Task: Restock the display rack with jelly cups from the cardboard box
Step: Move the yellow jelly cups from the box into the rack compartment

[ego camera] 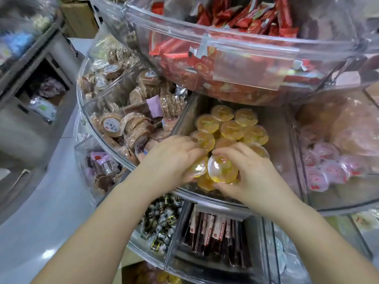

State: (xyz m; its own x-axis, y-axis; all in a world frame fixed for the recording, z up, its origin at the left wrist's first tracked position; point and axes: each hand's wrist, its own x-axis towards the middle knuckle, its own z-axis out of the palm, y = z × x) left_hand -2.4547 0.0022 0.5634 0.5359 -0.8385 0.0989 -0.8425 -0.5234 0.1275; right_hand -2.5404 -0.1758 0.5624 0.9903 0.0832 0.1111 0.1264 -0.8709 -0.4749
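Orange jelly cups (231, 130) fill the middle compartment of the clear display rack (205, 198); about eight lie lid-up behind the hands; the left hand (172, 158) grips one cup (198, 168); the right hand (250, 171) grips another (222, 169).

This is a shop, most likely a snack or sweet shop. A tiered round display rack (225, 43) of clear plastic fills the view, split by dividers into open bins that each hold one kind of wrapped goods in bulk: red candy bars (256, 17) in the top tier, round wrapped biscuits (131, 124) with printed labels, orange jelly cups (231, 128), pink jelly cups (328, 171), small black-and-white wrapped sweets (160, 222) and dark snack sticks (215, 232) below. To the left stands a grey shelf unit (32, 64) holding more packaged goods, and a brown cardboard carton (80, 17) sits behind the rack.
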